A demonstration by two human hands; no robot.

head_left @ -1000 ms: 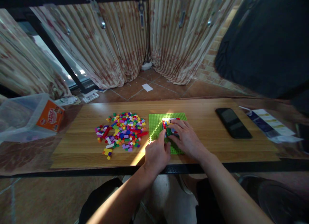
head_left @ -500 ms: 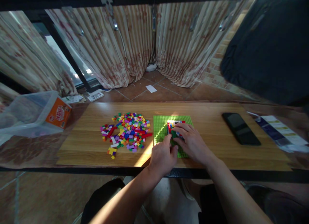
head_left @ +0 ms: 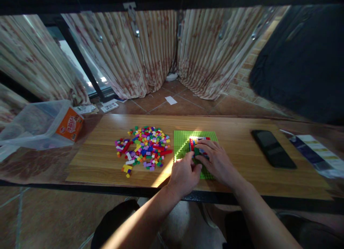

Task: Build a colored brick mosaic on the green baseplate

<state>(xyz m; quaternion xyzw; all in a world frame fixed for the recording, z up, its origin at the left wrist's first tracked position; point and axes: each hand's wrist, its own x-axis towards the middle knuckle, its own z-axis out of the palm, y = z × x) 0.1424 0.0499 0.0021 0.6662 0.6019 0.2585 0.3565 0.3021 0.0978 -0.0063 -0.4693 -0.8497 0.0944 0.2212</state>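
Fingers of the left hand [head_left: 185, 172] and right hand [head_left: 218, 162] pinch together on a small multicoloured brick build [head_left: 198, 145] on the green baseplate [head_left: 182, 143], centre frame. Loose bricks [head_left: 145, 147] lie left of it; a black phone [head_left: 273, 148] lies right, on the wooden table [head_left: 242, 130].

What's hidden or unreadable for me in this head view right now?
- Small brick build on the green baseplate: its near half is covered by the right hand and left hand, so its shape is unclear.
- Whether either hand pinches a brick: fingertips overlap, too small to tell.
- Loose brick pile: single pieces too small to sort.
- Orange box: print blurred.
- Phone: screen dark.
- Leaflet: blurred, cut by the right edge.
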